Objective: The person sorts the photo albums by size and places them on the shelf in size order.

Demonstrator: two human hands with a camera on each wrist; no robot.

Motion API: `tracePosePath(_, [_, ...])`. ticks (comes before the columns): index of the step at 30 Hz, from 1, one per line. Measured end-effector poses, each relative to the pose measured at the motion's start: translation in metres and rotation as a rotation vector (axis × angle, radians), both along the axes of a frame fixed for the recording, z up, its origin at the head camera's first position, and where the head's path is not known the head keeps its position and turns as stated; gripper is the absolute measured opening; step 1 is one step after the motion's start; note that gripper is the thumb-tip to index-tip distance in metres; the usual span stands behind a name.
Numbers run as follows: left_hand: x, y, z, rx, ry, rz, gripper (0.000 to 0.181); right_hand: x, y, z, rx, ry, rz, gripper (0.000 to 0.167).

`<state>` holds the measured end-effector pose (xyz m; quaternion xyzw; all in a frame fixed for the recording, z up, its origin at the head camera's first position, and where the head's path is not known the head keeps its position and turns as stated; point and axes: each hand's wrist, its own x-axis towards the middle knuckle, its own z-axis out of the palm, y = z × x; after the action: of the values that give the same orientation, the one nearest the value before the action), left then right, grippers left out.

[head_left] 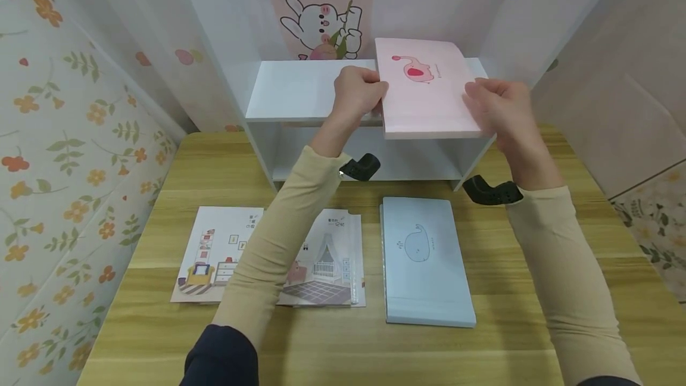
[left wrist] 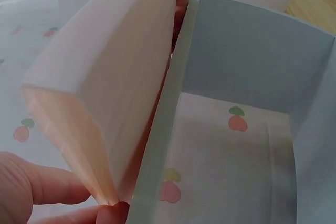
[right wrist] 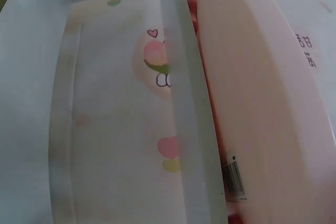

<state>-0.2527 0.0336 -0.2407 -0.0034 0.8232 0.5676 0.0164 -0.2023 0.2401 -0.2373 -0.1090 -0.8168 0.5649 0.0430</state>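
Both hands hold a pink notebook (head_left: pixel 429 103) with an elephant on its cover, at the upper board of a small white shelf (head_left: pixel 300 91). My left hand (head_left: pixel 356 95) pinches its left edge; in the left wrist view the thumb and fingers (left wrist: pixel 60 186) grip the lower corner of the notebook (left wrist: pixel 126 77), whose pages fan slightly. On the opposite edge, my right hand (head_left: pixel 506 106) has its thumb on top, the other fingers mostly hidden. The right wrist view shows the pale pink underside (right wrist: pixel 252 103) with a barcode, close to the shelf board (right wrist: pixel 202 129).
On the wooden table (head_left: pixel 332 350), a light blue notebook (head_left: pixel 429 285) with a whale lies in front of the shelf. Left of it are white illustrated booklets (head_left: pixel 324 261), (head_left: pixel 214 255) partly covered by the left sleeve. Tall side panels (head_left: pixel 225 34) flank the upper board.
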Motion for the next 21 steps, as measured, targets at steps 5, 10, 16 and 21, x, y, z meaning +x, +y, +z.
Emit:
tracePosePath(5, [0.0002, 0.0005, 0.0026, -0.047, 0.012, -0.012, 0.017, -0.0025, -0.0007, 0.0024, 0.215, -0.043, -0.002, 0.057])
tracePosePath(10, [0.0001, -0.0002, 0.005, -0.169, 0.033, -0.05, 0.017, -0.0033, -0.002, 0.0019, 0.321, -0.035, -0.003, 0.05])
tracePosePath(16, [0.001, 0.0004, 0.009, -0.305, 0.07, -0.074, 0.019, -0.0038, -0.0038, 0.0005, 0.345, -0.029, -0.026, 0.048])
tracePosePath(21, [0.0025, 0.0002, 0.0094, -0.336, 0.108, -0.099, 0.025, -0.0028, -0.0032, -0.0004, 0.389, 0.017, -0.035, 0.049])
